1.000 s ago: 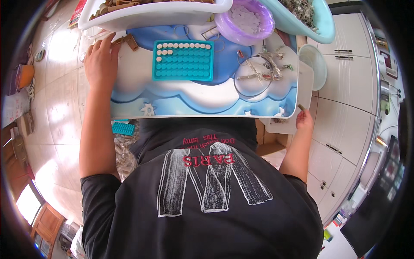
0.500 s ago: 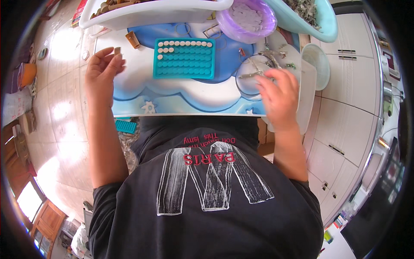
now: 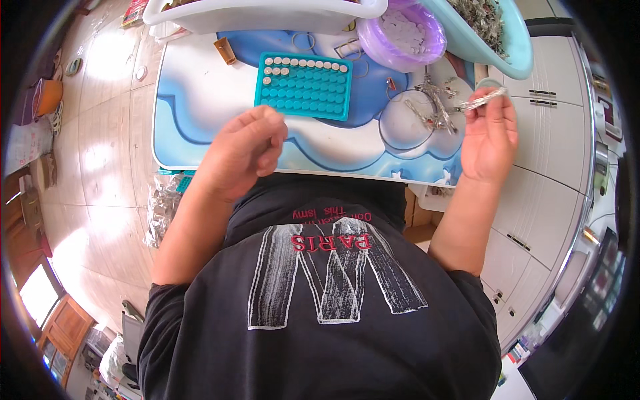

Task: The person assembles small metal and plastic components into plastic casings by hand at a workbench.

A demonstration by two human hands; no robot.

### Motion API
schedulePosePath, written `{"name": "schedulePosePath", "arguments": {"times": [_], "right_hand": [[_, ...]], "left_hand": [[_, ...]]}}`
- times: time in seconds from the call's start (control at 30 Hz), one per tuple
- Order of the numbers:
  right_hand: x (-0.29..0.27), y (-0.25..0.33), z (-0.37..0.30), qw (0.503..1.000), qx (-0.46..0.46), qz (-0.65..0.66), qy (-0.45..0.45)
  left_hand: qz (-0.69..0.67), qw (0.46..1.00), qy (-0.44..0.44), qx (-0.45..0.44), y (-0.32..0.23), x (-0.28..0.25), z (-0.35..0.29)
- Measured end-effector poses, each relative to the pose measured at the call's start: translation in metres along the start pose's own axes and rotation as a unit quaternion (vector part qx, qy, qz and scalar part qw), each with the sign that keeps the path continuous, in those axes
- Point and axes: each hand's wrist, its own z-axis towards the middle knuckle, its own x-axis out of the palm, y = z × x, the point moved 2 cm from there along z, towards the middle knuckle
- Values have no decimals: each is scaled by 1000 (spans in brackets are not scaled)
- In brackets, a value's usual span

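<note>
My right hand (image 3: pixel 492 143) is raised at the table's right edge, its fingers pinched on a small bundle of thin silvery-white wires (image 3: pixel 485 99). My left hand (image 3: pixel 243 153) is over the table's front edge, in front of the teal tray. Its fingers are curled, with thumb and forefinger together; whatever they hold is hidden. The teal tray (image 3: pixel 304 107) has rows of round cells. White round discs (image 3: pixel 303 63) fill its back row, with several more at the left of the following rows. More silvery wire bundles (image 3: pixel 437 110) lie on the table near my right hand.
A white tub (image 3: pixel 267 19) stands at the back, beside a purple-lined bowl (image 3: pixel 427 57) of white pieces and a light-blue basin (image 3: pixel 517 63) of tangled grey bits. A small brown box (image 3: pixel 225 51) lies left of the tray. White cabinets (image 3: pixel 540 147) stand to the right.
My left hand has moved right and nearer my body, from the table's left side. My right hand has moved right and lifted a wire bundle from the pile.
</note>
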Motion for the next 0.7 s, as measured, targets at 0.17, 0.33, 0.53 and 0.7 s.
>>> {"name": "schedulePosePath", "arguments": {"times": [0.17, 0.33, 0.53, 0.7], "right_hand": [[8, 7, -7, 997, -3, 68, -26], [57, -10, -57, 984, -120, -112, 70], [94, -12, -92, 807, -307, -340, 373], [101, -17, -95, 786, -255, -347, 444]], "left_hand": [[51, 994, 57, -78, 6, 23, 3], [48, 988, 102, -103, 14, 55, 8], [-106, 979, 87, -154, 27, 48, 17], [-132, 981, 72, -119, 28, 40, 16]]}}
